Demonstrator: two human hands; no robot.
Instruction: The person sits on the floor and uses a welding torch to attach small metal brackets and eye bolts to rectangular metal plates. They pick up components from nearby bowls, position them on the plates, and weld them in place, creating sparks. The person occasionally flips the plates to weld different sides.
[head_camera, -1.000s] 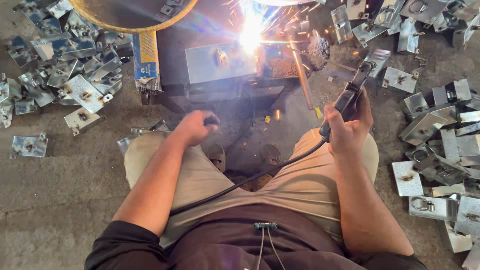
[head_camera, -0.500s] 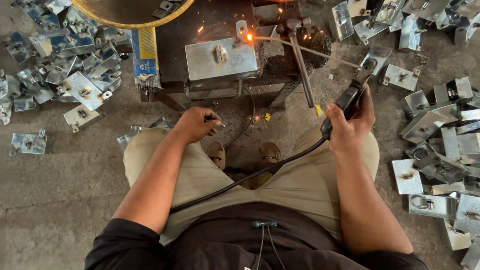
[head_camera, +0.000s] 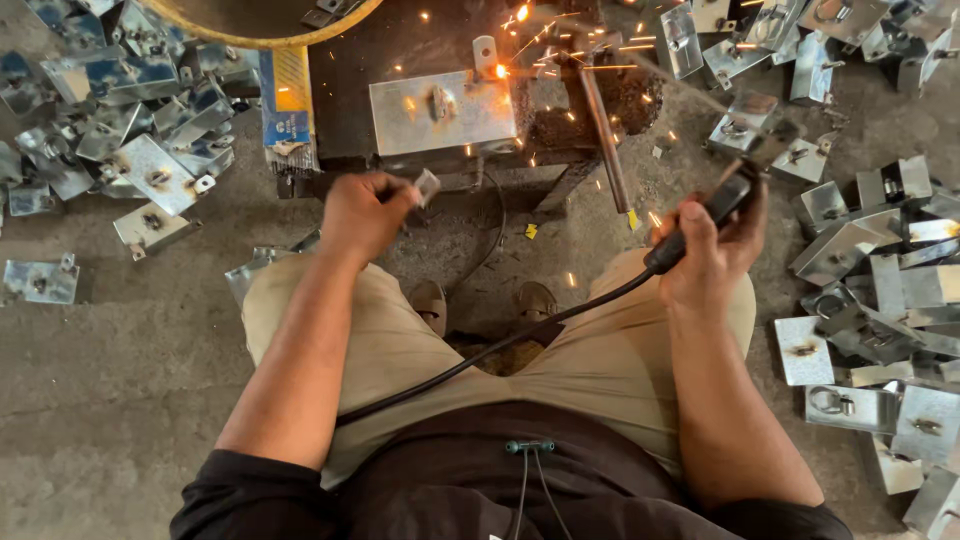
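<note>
My right hand (head_camera: 712, 250) grips a black welding electrode holder (head_camera: 728, 196) whose thin rod reaches up and left toward the dark work block (head_camera: 340, 110). A black cable (head_camera: 480, 355) runs from it across my lap. My left hand (head_camera: 362, 212) is closed on a small metal piece (head_camera: 427, 186) just below the block's front edge. On the block lies a flat metal plate (head_camera: 440, 110) with a small tab (head_camera: 485, 55) standing at its far right corner, where orange sparks scatter.
Heaps of metal brackets lie on the concrete floor at the left (head_camera: 110, 130) and at the right (head_camera: 880, 260). A yellow-rimmed round thing (head_camera: 260, 40) sits at the top. A metal bar (head_camera: 603, 135) leans by the block. My knees and feet fill the middle.
The bright welding flash has died down to scattered sparks. My left hand has risen from my knee toward the block with a small metal piece in it. The right hand keeps the holder.
</note>
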